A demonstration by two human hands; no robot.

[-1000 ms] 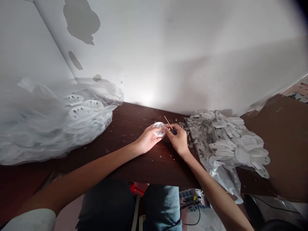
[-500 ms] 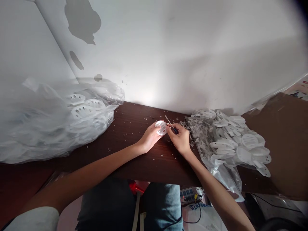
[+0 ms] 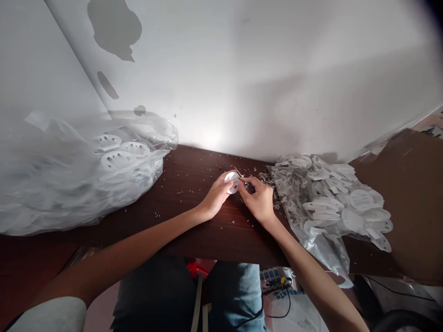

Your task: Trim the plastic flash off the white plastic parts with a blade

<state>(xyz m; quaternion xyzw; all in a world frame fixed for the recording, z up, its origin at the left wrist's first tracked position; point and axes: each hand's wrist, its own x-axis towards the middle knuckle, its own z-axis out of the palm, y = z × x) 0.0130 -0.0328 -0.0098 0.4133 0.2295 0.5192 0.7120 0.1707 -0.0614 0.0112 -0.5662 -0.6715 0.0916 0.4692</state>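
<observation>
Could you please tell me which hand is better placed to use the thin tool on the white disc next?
Probably the right hand: it grips the thin tool beside the white disc, which the left hand holds.

The thin tool (image 3: 238,173) has tipped leftward — closer (slightly) to the white disc (image 3: 232,183).

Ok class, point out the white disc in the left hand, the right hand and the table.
White disc (image 3: 234,178): head view, flat face.
Right hand (image 3: 259,199): head view, its back.
Table (image 3: 221,242): head view, bare top.
</observation>
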